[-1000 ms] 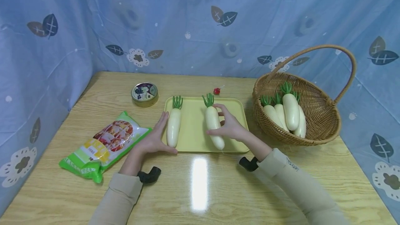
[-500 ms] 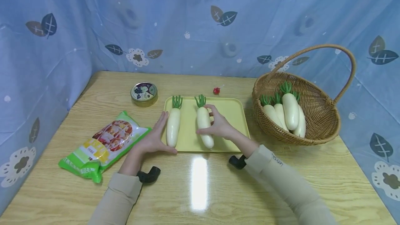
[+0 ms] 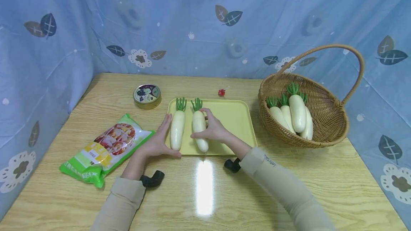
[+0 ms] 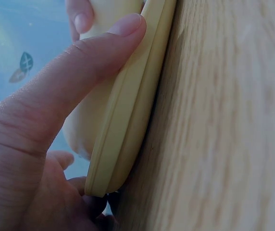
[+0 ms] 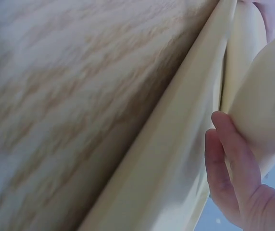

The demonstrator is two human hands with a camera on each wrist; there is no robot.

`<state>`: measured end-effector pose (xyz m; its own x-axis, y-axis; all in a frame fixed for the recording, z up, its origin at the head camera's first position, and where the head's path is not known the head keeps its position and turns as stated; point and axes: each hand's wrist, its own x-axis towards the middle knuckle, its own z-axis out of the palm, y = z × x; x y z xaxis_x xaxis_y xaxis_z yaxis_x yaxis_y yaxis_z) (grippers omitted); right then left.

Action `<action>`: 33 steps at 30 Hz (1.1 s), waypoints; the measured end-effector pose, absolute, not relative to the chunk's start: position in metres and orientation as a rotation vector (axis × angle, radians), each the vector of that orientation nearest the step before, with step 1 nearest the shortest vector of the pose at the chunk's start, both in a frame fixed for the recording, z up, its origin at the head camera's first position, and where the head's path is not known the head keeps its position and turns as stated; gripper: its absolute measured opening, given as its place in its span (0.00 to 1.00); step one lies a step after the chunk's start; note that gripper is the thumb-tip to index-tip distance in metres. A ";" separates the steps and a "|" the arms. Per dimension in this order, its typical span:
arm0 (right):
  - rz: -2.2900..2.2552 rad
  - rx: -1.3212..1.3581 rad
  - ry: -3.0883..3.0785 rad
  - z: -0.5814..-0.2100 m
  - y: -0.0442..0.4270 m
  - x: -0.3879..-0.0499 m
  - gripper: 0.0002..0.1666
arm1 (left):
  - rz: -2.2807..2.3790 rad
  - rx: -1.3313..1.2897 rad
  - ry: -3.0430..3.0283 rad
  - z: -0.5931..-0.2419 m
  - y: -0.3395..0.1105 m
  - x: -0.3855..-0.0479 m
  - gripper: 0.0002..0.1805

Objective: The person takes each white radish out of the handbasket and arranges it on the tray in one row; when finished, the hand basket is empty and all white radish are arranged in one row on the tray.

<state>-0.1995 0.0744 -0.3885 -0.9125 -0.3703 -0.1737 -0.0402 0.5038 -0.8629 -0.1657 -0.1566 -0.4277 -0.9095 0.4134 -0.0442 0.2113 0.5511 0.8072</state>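
Note:
A white radish (image 3: 200, 131) with green leaf stubs is in my right hand (image 3: 214, 129), gripped between thumb and fingers over the yellow tray (image 3: 231, 124). Left of it and apart, another white radish (image 3: 177, 130) lies upright along the tray's left side. My left hand (image 3: 158, 143) rests at the tray's front left corner, fingers along the left edge and thumb along the front edge. In the left wrist view the thumb (image 4: 94, 53) lies straight across the tray rim (image 4: 123, 130). The right wrist view shows fingers (image 5: 241, 159) under the held radish (image 5: 265, 96).
A wicker basket (image 3: 327, 117) with several white radishes (image 3: 298, 113) stands at the right. Left are a green food bag (image 3: 107, 149) and a round tin (image 3: 147, 96). A small red object (image 3: 221, 92) lies behind the tray. Blue curtain (image 3: 199, 38) surrounds the table (image 3: 173, 202).
My right hand has moved left over the tray with the radish, bringing it closer to the other radish. The left hand has stayed at the tray's corner.

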 end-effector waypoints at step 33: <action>-1.196 -0.365 2.598 -0.395 0.032 -0.211 0.62 | 1.313 0.484 2.527 -0.425 -0.157 -0.165 0.77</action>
